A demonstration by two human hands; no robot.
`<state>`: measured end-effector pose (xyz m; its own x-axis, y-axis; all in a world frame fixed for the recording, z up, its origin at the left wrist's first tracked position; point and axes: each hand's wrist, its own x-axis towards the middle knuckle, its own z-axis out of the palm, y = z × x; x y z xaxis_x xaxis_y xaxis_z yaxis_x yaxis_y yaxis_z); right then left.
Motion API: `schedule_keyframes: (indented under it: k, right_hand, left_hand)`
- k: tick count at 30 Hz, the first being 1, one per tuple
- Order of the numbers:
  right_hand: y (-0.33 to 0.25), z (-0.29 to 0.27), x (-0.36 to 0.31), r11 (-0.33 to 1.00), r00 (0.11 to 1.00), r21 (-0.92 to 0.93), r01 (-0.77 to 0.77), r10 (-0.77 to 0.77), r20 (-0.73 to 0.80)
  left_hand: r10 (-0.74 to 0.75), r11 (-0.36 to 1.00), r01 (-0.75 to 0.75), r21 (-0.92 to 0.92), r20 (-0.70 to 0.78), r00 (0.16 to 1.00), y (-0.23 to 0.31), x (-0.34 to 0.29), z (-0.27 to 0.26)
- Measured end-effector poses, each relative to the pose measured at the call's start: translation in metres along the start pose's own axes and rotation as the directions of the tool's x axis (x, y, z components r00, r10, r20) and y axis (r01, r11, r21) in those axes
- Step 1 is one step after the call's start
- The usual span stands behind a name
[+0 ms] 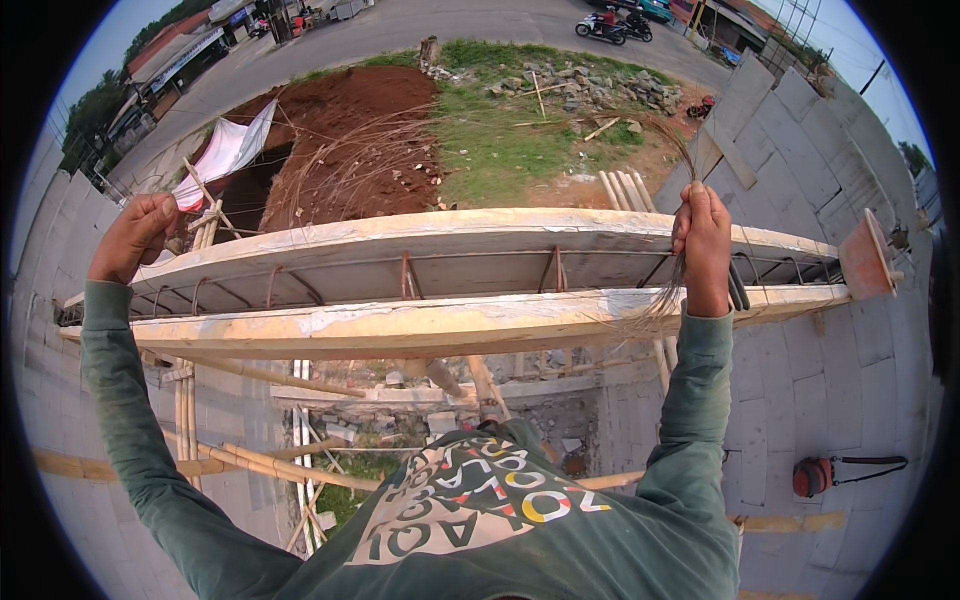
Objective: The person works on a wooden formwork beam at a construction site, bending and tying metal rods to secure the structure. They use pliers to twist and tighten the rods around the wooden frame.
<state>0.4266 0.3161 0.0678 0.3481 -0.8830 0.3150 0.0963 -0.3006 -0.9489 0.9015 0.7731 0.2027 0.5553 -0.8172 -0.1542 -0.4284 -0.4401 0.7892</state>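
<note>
My right hand [703, 240] is closed around a bundle of thin tie wire [687, 160]. Strands fan out above the fist, and more ends hang below it by the boards. My left hand [135, 237] is raised at the far left with fingers pinched together; whatever is in them, if anything, is too small to make out. Between the hands runs a long trough made of a far board [450, 226] and a near board [420, 322]. Inside it lies a reinforcing cage with rusty steel stirrups [405, 275]. Dark bent bars [738, 285] stand beside my right wrist.
A reddish, flat-sided object [868, 258] sits at the trough's right end. Block walls [800, 380] flank both sides. Bamboo poles [270, 465] and rubble lie far below. A red bag [813, 477] with a black strap is lower right. Beyond are red soil [375, 110], grass and a road.
</note>
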Motion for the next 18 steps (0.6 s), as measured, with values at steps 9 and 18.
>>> schedule_keyframes:
  k: [9, 18]
  right_hand:
    - [-0.011, 0.041, 0.098, 0.975, 0.934, 0.129, -0.182, 0.13, 0.332]
    - [-0.016, 0.079, 0.238, 0.994, 0.977, -0.038, -0.106, 0.111, 0.183]
  left_hand:
    - [-0.128, 0.974, 0.084, -0.21, -0.207, 0.97, -0.149, -0.147, -0.049]
    - [-0.358, 0.827, -0.004, -0.563, -0.531, 0.768, -0.282, -0.362, -0.032]
